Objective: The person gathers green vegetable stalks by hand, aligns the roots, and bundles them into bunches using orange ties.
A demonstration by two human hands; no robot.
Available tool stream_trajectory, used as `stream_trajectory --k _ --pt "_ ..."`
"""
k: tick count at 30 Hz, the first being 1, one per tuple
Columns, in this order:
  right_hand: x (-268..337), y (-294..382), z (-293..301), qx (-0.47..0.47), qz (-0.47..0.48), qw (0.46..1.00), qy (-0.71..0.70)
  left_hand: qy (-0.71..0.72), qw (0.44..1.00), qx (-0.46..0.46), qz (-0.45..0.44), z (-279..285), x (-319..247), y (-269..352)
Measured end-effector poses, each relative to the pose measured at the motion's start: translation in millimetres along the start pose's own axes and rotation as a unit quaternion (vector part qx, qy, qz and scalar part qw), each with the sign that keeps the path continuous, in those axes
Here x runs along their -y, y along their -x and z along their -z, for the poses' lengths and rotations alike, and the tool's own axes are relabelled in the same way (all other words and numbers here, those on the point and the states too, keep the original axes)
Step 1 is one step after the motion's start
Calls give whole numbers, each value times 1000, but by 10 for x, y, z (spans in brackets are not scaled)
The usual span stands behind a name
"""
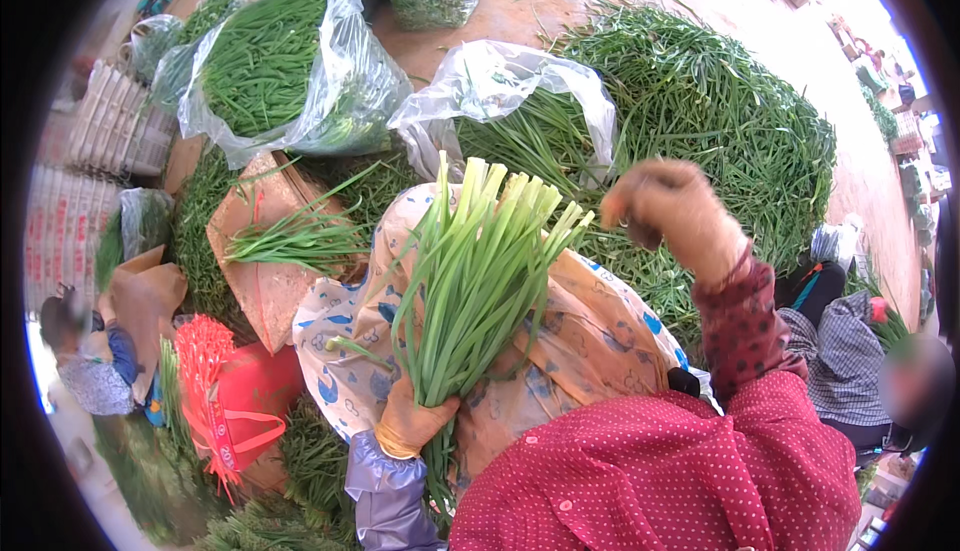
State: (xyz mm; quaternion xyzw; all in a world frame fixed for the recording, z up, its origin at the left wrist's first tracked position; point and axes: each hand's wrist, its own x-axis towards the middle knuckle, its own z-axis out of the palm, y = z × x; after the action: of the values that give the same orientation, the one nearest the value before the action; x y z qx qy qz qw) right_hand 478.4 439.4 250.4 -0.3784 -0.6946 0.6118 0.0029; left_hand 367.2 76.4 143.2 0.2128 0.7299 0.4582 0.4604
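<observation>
My left hand (417, 420), in a tan glove with a purple sleeve cover, is closed around the lower leaves of a bunch of green leafy stalks (480, 288). The pale cut ends fan upward, away from me. A stained cloth apron with blue prints (592, 311) covers my lap beneath the bunch. A single short stalk (358, 351) lies on the apron left of the bunch. Raised to the right of the pale ends is my right hand (667, 213), in a soiled, blurred glove; its fingers are bent and I cannot tell whether anything is in them.
A large heap of loose greens (720, 123) lies at the right, beside an open plastic bag of stalks (525, 127). Another full bag (262, 63) stands at upper left. Loose stalks lie on a cardboard-like sheet (255, 288). A red bag (255, 386) holds red ties. People sit at both sides.
</observation>
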Motion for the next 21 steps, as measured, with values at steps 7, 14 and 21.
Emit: stream_trajectory --k 7,14,21 --pt "-214 -50 -713 78 62 995 22 -94 992 -52 -71 28 -43 -34" --pt "-314 -275 -329 -69 224 944 230 -120 986 -91 -66 57 42 -62" --pt "-340 -288 24 -244 306 804 447 -138 985 -86 -61 63 222 -70"
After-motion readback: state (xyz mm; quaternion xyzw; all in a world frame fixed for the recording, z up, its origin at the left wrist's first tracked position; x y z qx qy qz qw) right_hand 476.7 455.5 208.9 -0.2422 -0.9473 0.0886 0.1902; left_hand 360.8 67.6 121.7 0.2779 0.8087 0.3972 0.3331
